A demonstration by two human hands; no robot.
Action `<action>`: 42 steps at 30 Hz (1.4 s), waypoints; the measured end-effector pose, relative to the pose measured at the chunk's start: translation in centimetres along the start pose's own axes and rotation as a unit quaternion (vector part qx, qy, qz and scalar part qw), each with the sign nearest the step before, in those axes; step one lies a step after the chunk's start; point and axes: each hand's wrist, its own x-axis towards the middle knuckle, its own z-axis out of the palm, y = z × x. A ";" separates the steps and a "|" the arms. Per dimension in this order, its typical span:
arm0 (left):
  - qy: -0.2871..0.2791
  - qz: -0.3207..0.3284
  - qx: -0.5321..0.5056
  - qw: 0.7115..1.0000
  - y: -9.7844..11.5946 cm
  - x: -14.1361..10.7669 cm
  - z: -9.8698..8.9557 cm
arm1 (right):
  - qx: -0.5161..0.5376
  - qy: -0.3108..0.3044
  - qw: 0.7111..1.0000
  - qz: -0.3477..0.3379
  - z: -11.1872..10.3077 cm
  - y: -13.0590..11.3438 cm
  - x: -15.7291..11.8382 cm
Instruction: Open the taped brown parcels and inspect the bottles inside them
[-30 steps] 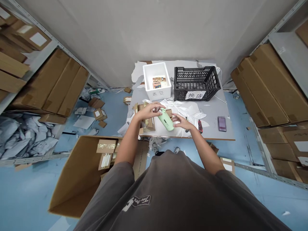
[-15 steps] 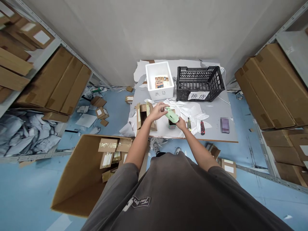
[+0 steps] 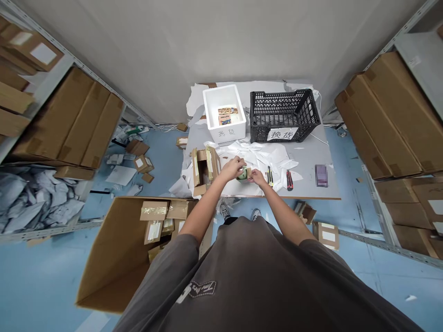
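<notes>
By the left hand (image 3: 235, 168), the top of the green bottle (image 3: 242, 174) is held with narrowed, bent fingers. By the right hand (image 3: 257, 177), the cardboard flap of the small box (image 3: 248, 172) is touched at its edge; whether this flap is pinched cannot be told. Half a second ago the bottle was held tilted above the box by both hands; now it has been brought upright and lowered, and it appears to be standing inside the box, mostly hidden. From this it is judged that the insertion is nearly completed, while the flap is not yet closed. Just to the right, the yellow-and-black tool (image 3: 270, 176) and the red-and-black tool (image 3: 289, 180) are laid on the table (image 3: 308, 161). To the left, an opened carton (image 3: 215, 165) is placed. Behind, beyond crumpled white paper (image 3: 277, 159), the white foam box (image 3: 224, 134) and the black plastic crate (image 3: 258, 134) are set side by side.
</notes>
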 end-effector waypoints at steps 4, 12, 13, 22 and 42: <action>-0.061 0.000 0.082 0.995 0.4 1.1 3.2 | 0.025 0.021 0.999 0.016 0.0 0.7 -0.1; -0.077 0.062 -0.015 0.995 -1.7 1.1 7.6 | 0.011 0.009 1.000 0.018 -0.6 1.5 0.3; -0.058 0.062 -0.049 0.995 -2.1 0.8 7.9 | 0.004 0.008 1.000 0.011 -0.7 1.6 0.4; 0.212 -0.315 -0.255 0.890 -2.7 -1.7 11.6 | -0.067 0.011 0.997 -0.040 0.4 2.2 1.0; 0.155 -0.264 -0.522 0.796 -5.0 -1.9 14.3 | -0.213 0.006 0.953 -0.217 2.4 3.0 -1.3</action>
